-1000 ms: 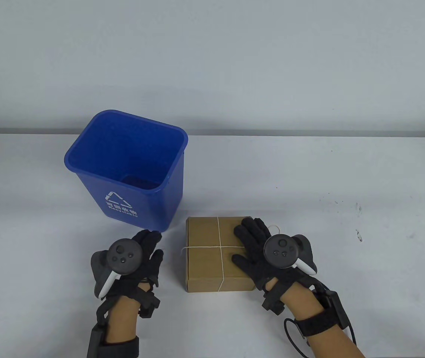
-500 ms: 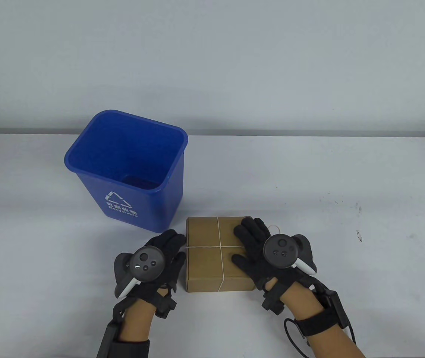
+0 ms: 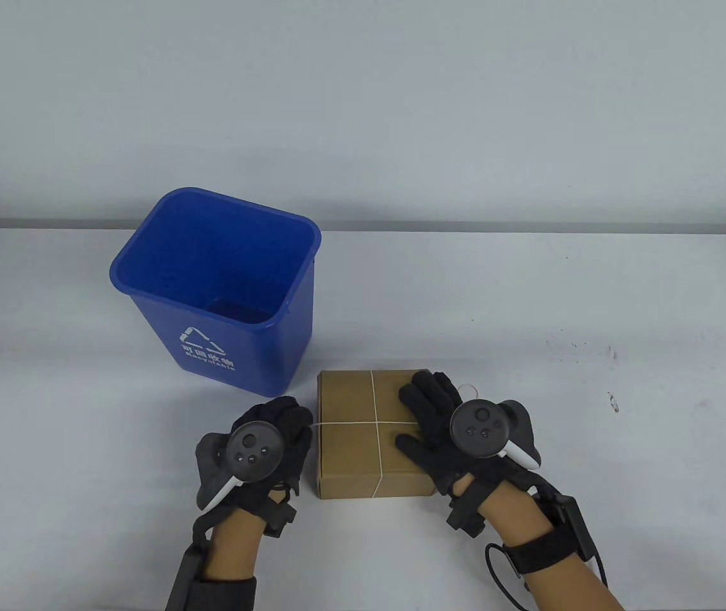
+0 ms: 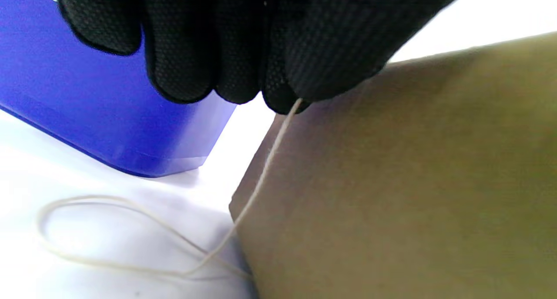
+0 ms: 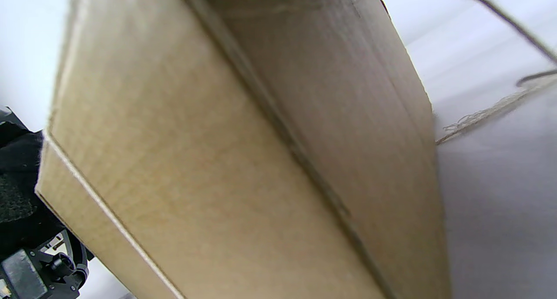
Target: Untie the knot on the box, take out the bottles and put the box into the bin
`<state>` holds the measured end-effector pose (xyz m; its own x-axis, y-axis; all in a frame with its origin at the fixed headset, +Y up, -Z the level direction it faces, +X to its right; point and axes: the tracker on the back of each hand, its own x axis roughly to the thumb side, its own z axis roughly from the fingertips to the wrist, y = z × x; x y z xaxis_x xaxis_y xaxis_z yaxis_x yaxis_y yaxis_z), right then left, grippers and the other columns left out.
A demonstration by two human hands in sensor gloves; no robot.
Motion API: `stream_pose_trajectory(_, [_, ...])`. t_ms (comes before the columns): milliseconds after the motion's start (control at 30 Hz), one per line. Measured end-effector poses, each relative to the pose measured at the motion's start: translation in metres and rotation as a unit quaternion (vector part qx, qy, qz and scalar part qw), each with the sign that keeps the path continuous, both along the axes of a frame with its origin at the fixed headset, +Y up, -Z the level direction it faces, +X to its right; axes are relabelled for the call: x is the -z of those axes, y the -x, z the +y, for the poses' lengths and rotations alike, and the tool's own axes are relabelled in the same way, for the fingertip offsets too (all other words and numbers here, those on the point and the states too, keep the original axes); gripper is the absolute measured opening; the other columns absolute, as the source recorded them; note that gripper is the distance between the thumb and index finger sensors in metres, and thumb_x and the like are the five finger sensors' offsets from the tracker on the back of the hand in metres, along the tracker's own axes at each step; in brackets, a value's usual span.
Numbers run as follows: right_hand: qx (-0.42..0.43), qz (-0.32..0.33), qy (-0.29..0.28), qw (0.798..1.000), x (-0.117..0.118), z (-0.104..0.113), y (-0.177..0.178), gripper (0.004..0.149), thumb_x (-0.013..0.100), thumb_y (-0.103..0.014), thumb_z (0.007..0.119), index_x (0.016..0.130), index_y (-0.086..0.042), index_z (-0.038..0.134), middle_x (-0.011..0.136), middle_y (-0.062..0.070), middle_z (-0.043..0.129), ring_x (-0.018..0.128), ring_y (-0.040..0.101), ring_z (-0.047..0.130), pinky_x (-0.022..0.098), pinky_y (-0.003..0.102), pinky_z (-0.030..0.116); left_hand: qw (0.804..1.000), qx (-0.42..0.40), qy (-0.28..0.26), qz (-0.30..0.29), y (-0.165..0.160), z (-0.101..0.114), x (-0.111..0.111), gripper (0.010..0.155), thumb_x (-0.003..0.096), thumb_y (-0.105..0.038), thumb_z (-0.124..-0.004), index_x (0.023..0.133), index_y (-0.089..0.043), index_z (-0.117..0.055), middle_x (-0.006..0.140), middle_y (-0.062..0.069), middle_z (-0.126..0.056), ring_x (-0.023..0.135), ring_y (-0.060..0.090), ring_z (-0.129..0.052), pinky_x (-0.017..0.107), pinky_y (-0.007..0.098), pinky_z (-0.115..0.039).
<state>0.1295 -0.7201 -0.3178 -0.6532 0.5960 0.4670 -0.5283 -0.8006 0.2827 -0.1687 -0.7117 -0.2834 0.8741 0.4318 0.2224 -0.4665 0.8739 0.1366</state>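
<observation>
A closed brown cardboard box [image 3: 350, 452] lies on the table, tied crosswise with thin pale string [image 3: 376, 407]. My left hand [image 3: 296, 417] is at the box's left edge. In the left wrist view its fingertips [image 4: 283, 90] pinch the string [image 4: 256, 186] where it runs down the box's side [image 4: 413, 181]. My right hand [image 3: 427, 398] lies flat, fingers straight, on the right part of the box's top. The right wrist view shows the box [image 5: 217, 159] close up. No bottles are visible.
A blue recycling bin [image 3: 261, 356] stands open just behind and left of the box, close to my left hand, seen too as the bin [image 4: 109, 116]. A loose string loop [image 4: 87, 201] lies on the table left of the box; another string end [image 3: 468, 387] lies at its right.
My left hand has moved right from the table to the box's left edge and curled its fingers onto the string. My right hand and the box have stayed put.
</observation>
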Motion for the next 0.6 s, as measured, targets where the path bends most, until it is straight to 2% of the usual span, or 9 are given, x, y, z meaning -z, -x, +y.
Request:
stream_pose_trajectory(200, [0.003, 0.0, 0.001, 1.0, 0.0, 0.0, 0.0, 0.076, 0.051, -0.051, 0.062, 0.108, -0.012, 0.032, 0.113, 0.012, 0.012, 0.1, 0.054, 0.014, 0.064, 0.074, 0.034, 0.998, 0.039, 0.002, 0.043, 0.013, 0.0, 0.001, 0.041, 0.0477, -0.033, -0.084, 0.086, -0.019, -0.088, 0.097, 0.01, -0.081, 0.086, 0.045, -0.085, 0.067, 0.067, -0.065])
stream_pose_trajectory(600, [0.004, 0.0, 0.001, 1.0, 0.0, 0.0, 0.0, 0.076, 0.051, -0.051, 0.062, 0.108, -0.012, 0.032, 0.113, 0.012, 0.012, 0.1, 0.054, 0.014, 0.064, 0.074, 0.034, 0.988, 0.028, 0.046, 0.145, 0.049, -0.002, 0.002, 0.042, 0.0477, -0.032, -0.085, 0.086, -0.017, -0.089, 0.1, 0.012, -0.077, 0.09, 0.048, -0.079, 0.067, 0.068, -0.061])
